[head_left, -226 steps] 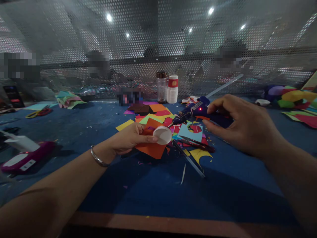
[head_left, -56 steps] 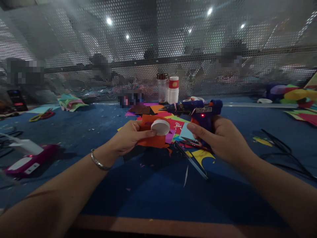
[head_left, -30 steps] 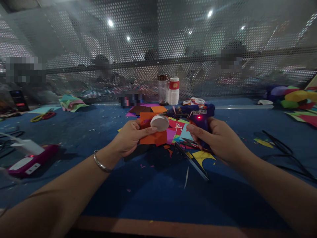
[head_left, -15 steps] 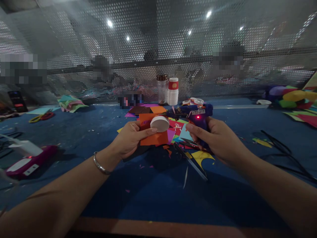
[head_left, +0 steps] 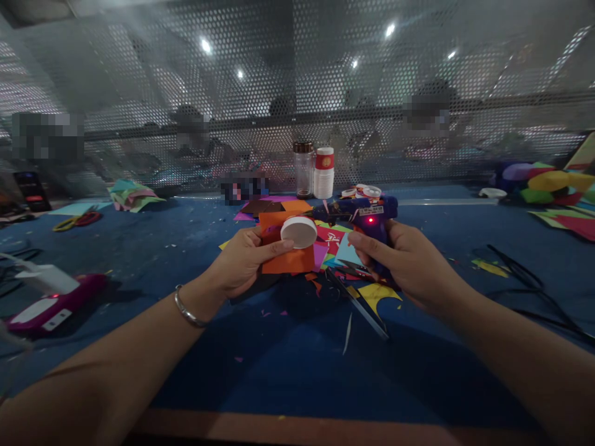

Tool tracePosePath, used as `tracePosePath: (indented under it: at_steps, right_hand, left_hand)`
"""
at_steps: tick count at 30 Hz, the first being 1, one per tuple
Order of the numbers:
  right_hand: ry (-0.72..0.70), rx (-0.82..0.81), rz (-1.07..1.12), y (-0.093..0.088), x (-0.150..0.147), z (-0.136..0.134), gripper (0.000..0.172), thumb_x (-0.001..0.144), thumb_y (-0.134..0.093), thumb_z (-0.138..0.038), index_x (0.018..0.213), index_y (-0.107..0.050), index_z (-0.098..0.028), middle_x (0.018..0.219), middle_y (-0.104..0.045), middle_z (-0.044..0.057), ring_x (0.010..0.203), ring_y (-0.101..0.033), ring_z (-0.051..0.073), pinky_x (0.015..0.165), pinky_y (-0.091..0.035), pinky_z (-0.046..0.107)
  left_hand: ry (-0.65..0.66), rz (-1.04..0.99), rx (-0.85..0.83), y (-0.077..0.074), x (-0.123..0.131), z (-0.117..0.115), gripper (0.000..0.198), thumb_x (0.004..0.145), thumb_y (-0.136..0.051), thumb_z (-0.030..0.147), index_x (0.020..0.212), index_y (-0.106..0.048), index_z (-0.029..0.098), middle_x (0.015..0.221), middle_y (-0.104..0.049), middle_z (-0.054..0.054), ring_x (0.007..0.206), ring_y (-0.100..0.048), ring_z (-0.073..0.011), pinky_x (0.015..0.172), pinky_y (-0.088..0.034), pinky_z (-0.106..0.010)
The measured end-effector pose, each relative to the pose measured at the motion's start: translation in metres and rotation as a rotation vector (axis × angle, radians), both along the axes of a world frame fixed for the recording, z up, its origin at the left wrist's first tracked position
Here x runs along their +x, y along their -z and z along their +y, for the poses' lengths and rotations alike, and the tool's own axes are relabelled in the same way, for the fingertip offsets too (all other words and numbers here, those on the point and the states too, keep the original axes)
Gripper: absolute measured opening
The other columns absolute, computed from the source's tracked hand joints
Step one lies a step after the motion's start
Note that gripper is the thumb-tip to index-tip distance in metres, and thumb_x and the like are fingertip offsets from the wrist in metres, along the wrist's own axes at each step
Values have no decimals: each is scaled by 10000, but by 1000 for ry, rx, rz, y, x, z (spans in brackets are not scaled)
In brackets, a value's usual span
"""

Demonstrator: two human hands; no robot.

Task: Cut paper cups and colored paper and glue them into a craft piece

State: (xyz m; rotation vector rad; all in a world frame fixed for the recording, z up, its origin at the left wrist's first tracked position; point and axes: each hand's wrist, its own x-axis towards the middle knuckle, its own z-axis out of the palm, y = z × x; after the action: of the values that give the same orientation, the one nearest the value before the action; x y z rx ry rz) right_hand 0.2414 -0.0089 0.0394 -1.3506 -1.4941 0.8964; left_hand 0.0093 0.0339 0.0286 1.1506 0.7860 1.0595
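Observation:
My left hand (head_left: 242, 257) is closed on a paper cup (head_left: 299, 233) and a sheet of orange paper (head_left: 283, 260). The cup's round white base faces me, and the paper lies behind it. My thumb presses on the base's lower edge; the other fingers are mostly hidden behind the paper. My right hand (head_left: 395, 254) grips a blue glue gun (head_left: 367, 212) by its handle, a red light glowing on its side. Its nozzle points left, at the cup's upper right edge. Whether the tip touches the cup I cannot tell.
Coloured paper scraps (head_left: 330, 238) and a long blade-like tool (head_left: 360, 306) lie beneath my hands. Behind stand a glass bottle (head_left: 304, 170) and stacked paper cups (head_left: 324, 176). A purple power strip (head_left: 56, 303) is at left, scissors (head_left: 77, 221) beyond it, black cable (head_left: 520, 272) at right.
Both hands keep almost the same pose, with the nozzle still at the cup's upper edge. The view has shifted only slightly.

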Motion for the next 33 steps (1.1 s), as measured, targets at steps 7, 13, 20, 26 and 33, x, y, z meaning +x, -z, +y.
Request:
tracePosePath:
  at_steps: [7,13,20,26,33]
  right_hand:
    - [-7,1,43,1,1,0,448,796,-710,-580,676,-505,-200,526,-505,-54,434,-438,73,417,-340,224]
    - [20,-36,87,1,1,0,423,786,-727,-551,698,-512,-198,530,-511,-56,426,-444,74,402,-332,218]
    - [27,9,94,0,1,-1,396,777,-741,-508,676,-525,-191,552,-531,-43,451,-458,71,429,-358,223]
    - [105,17,-1,1,4,0,341,811,-682,-471,689,-520,-198,551,-528,-40,447,-439,76,412,-334,231]
    - [105,86,-88,2,6,2,326,816,-652,-475,685,-542,-198,557,-523,-28,474,-435,96,439,-332,253]
  left_hand:
    - [2,-38,-10,0,0,0,309,623,-893,175,910,-782,143,1037,-797,-85,971,-750,-226,895,-606,-316]
    - [13,-30,-6,2,-1,2,308,629,-894,183,913,-782,146,1029,-799,-88,967,-754,-229,898,-606,-319]
    - [29,-17,-13,2,-3,3,317,627,-891,183,923,-782,151,1066,-791,-93,982,-750,-232,915,-597,-331]
    - [28,-18,-8,3,-3,4,327,618,-898,185,922,-783,148,1039,-796,-90,908,-760,-210,890,-603,-319]
    - [-8,4,-41,1,-2,2,317,631,-895,176,922,-779,133,968,-804,-97,822,-765,-199,840,-620,-307]
